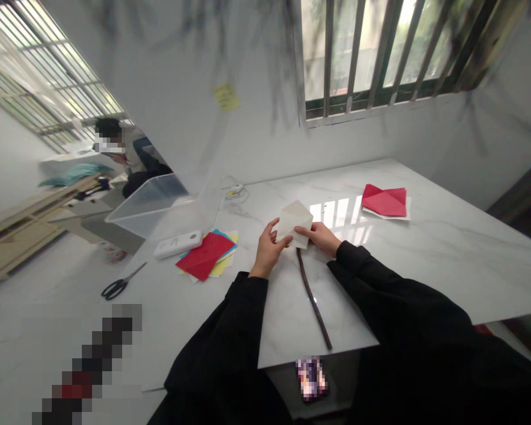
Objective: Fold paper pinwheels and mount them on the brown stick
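Above the middle of the table, a cream sheet of paper [295, 219] is held up between both hands. My left hand [269, 248] pinches its lower left part, thumb on the near face. My right hand [319, 237] grips the right edge, its thumb also lying on the face. Faint crease lines show on the paper, with its top coming to a point. Below it a thin dark brown stick [312, 298] lies on the table, running toward the front edge, its far end hidden by the paper.
Left of my hands lie a stack of coloured paper [206, 255], a white power strip [177, 245] and black scissors [123, 282]. A clear plastic bin [154, 203] stands behind. Red and white sheets [384, 202] lie at right. A person [135, 150] sits far left.
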`<action>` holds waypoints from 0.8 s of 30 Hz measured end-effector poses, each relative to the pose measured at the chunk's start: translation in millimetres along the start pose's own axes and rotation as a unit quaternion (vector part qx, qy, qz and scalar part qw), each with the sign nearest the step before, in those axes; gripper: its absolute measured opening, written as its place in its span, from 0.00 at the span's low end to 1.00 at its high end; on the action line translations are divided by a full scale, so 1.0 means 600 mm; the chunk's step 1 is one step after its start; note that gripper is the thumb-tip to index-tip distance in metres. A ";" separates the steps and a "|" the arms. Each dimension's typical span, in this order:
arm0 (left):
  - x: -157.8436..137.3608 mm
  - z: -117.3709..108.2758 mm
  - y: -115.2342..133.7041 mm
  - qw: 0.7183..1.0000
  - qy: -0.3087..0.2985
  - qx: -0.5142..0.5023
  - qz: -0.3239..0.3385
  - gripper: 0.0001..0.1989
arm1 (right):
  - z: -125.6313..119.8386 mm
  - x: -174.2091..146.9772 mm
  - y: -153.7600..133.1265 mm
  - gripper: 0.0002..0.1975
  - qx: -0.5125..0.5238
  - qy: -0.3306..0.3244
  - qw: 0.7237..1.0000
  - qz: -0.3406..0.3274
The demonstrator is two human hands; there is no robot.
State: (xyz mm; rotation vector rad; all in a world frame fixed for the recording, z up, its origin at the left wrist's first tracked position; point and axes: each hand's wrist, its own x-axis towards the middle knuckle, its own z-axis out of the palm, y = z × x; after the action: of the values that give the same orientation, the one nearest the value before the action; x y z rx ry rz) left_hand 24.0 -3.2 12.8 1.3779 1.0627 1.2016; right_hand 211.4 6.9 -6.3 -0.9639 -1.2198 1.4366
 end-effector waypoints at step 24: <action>0.005 -0.019 0.011 0.997 0.043 -0.011 -0.059 0.24 | -0.001 0.006 0.001 0.23 -0.007 0.091 0.996 -0.003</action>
State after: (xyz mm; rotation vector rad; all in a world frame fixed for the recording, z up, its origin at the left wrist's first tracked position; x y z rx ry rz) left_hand 13.3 0.1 20.3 1.2390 1.1707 1.1901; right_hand 210.9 10.3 -6.9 -1.0740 -1.0992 1.3067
